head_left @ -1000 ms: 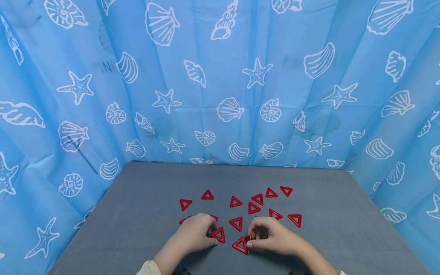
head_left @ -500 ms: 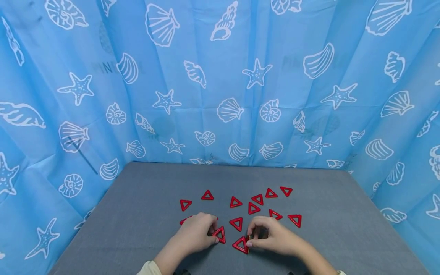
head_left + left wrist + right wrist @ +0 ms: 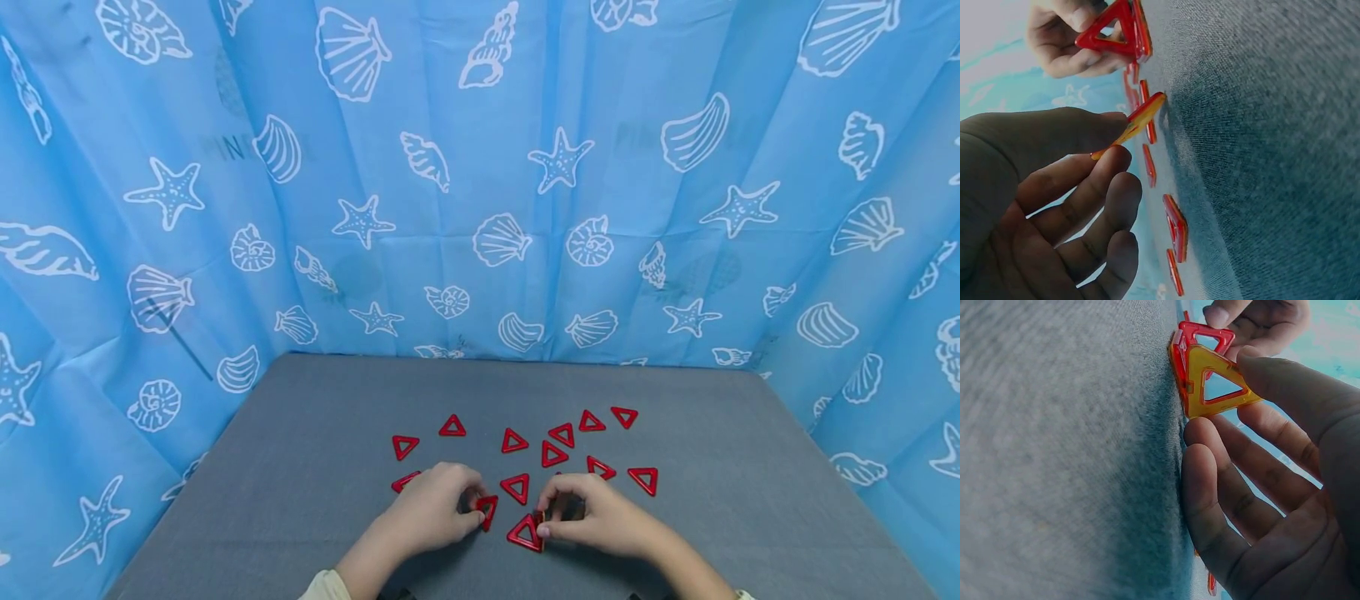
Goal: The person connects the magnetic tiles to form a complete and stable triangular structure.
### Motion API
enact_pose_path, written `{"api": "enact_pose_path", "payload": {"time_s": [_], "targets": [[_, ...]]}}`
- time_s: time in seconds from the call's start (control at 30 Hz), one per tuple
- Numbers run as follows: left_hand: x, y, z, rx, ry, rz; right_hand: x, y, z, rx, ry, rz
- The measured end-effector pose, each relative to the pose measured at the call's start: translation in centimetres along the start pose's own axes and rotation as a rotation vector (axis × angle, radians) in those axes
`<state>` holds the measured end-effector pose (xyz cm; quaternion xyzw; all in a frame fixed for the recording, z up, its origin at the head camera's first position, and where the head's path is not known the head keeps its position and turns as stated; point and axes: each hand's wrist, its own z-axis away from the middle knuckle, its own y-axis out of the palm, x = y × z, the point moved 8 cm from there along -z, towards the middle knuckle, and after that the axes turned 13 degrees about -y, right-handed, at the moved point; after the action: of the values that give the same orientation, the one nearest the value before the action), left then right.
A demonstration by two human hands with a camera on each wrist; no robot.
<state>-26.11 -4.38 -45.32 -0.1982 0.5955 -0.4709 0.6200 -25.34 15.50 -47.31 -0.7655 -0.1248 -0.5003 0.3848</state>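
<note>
The grey table (image 3: 337, 400) is backed by a shell-print curtain (image 3: 450, 279); a red triangle (image 3: 489, 502) is pinched by the left grip (image 3: 438, 506), an upright triangle (image 3: 1195, 387) by the right grip (image 3: 592, 514).

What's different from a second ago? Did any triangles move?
Yes! The left hand moved a little right, toward the right hand, bringing its pinched triangle along, and that triangle turned more edge-on to the head camera. Nothing was let go. The right hand stayed nearly still, pinching its own triangle beside the flat triangle. The other triangles in view stayed put.
</note>
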Motion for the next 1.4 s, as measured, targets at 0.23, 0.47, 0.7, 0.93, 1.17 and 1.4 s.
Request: {"api": "enact_pose_path", "payload": {"time_s": [0.23,0.47,0.7,0.93,1.17,1.4], "targets": [[-0.2,0.3,0.0,0.034,0.010,0.063,0.1,0.1,0.0,0.005,0.011,0.010],[-0.7,0.9,0.2,0.070,0.012,0.095,0.3,0.2,-0.1,0.013,0.012,0.014],[-1.4,1.5,0.6,0.062,0.065,0.081,0.4,0.5,-0.2,0.023,-0.017,0.000],[-1.8,1.8,0.7,0.083,0.085,0.092,0.7,0.8,-0.3,0.031,-0.027,-0.015],[-2.3,1.9,0.7,0.108,0.115,0.148,1.0,1.1,-0.4,0.036,-0.035,-0.044],[-2.3,2.4,0.7,0.152,0.134,0.214,1.0,1.4,-0.4,0.039,-0.049,-0.055]]}}
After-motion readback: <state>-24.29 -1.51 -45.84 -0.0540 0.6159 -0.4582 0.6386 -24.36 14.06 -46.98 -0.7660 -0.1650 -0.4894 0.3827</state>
